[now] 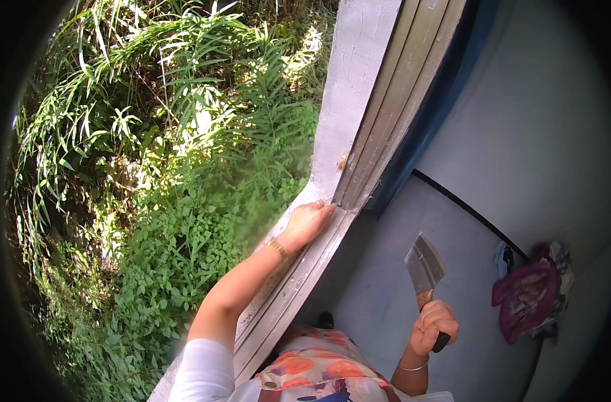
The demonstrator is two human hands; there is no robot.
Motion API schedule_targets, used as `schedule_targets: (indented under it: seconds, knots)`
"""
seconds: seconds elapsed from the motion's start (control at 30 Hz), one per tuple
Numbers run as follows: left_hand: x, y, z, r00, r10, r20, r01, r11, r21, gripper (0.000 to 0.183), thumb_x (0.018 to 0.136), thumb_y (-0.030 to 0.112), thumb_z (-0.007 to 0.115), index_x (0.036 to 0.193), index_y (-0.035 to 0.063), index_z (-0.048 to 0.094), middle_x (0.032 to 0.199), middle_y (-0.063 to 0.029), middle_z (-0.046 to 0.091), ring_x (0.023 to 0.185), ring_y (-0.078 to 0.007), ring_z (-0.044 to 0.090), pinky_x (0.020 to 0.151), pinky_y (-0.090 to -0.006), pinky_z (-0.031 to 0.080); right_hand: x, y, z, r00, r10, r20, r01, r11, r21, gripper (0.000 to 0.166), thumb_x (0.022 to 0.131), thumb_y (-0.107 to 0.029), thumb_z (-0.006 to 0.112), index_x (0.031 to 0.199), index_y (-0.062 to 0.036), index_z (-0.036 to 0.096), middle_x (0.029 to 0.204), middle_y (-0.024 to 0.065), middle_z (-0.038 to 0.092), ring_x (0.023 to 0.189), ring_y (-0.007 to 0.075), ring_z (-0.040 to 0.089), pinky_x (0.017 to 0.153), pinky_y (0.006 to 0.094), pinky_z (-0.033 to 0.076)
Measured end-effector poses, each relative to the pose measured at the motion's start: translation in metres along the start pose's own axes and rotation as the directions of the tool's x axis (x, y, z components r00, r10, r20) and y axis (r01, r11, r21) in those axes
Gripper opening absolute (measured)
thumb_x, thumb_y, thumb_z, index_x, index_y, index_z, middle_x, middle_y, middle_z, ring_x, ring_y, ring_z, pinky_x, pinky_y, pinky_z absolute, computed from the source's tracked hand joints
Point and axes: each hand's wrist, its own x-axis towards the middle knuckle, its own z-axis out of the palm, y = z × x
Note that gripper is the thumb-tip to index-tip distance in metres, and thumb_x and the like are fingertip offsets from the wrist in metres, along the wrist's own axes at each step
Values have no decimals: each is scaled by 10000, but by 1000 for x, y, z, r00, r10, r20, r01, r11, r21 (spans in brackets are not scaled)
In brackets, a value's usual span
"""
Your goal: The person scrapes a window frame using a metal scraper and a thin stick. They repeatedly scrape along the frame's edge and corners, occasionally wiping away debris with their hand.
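My left hand (310,221), with a gold-coloured bracelet at its wrist, rests at the inner corner of a metal window frame (375,140). Its fingers are curled down on the frame track beside the pale sill, and whether they grip anything is hidden. In my right hand (434,326) is a broad-bladed scraper (425,265), held by its dark handle with the blade pointing up and away from me. The scraper is in the air over the floor, apart from the frame. A brownish patch (342,161) marks the sill a little above my left hand.
Dense green plants (185,241) grow outside the window, on the left. Inside, a bundle of cloths (529,296), partly purple, lies on the right near a dark strip (466,208). A blue surface (426,125) runs along the frame's inner side.
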Motion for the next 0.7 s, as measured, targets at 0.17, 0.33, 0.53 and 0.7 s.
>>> schedule_targets:
  seconds: [0.17,0.33,0.53,0.7]
  knots:
    - [25,-14,23,999,27,47,-34,984,173,158,862,181,568,978,114,652,801,-97,629,723,-277,649,656,-397,522,-10,10,-30,998,58,-36,-61,995,-83,298,904,-251,565,738,-71,396,499,-1,405,386,119,386,418,261,352]
    - [25,-20,25,992,105,70,-119,966,230,194,834,164,600,1011,121,666,790,-65,640,750,-247,640,691,-372,512,0,23,-34,999,51,-13,-52,995,-88,308,903,-267,575,733,-76,405,508,-2,420,387,124,393,409,262,353]
    - [27,-34,33,977,100,186,-136,972,190,154,823,156,589,965,123,640,703,-74,616,701,-275,630,637,-393,508,10,34,-16,994,107,32,-110,983,147,342,910,-303,599,722,-71,431,510,0,440,385,136,411,406,271,386]
    - [36,-31,21,979,62,195,-68,997,21,109,856,175,573,951,136,608,632,-103,596,632,-309,621,577,-428,501,23,40,5,985,146,95,-172,893,416,376,913,-321,619,705,-65,440,510,4,454,380,144,419,389,282,389]
